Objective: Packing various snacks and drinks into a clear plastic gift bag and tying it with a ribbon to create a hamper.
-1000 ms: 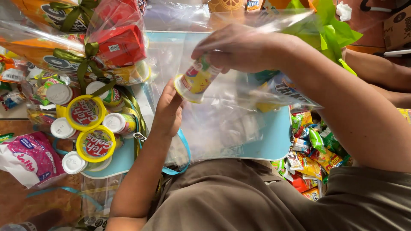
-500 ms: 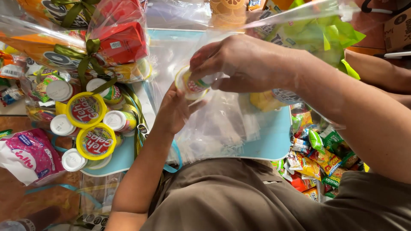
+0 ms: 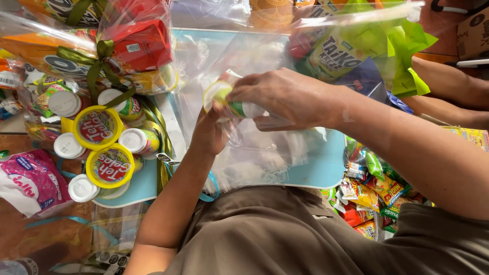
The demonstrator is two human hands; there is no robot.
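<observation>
The right hand (image 3: 290, 99) is closed around a small bottle (image 3: 229, 102) with a pale lid, holding it on its side at the mouth of a clear bag (image 3: 254, 153). The left hand (image 3: 209, 135) is under the bag's film just beside the bottle; it appears to grip or prop the plastic, but how its fingers close cannot be told. The bag looks mostly empty below the bottle, so by the look of it the filling has barely started. To the left, finished wrapped bundles (image 3: 127, 46) tied with green ribbon (image 3: 99, 66) lie on the blue surface (image 3: 316, 173), and a cluster of yellow-lidded cups (image 3: 97, 127) and white-capped bottles (image 3: 66, 145) stands near them, unpacked. Loose snack packets (image 3: 377, 188) are heaped at the right, beyond the surface's edge. Another person's arms (image 3: 448, 86) reach in at the far right. Room is tight: the bundles crowd the left, the packets the right, and only the strip under the bag stays open.
</observation>
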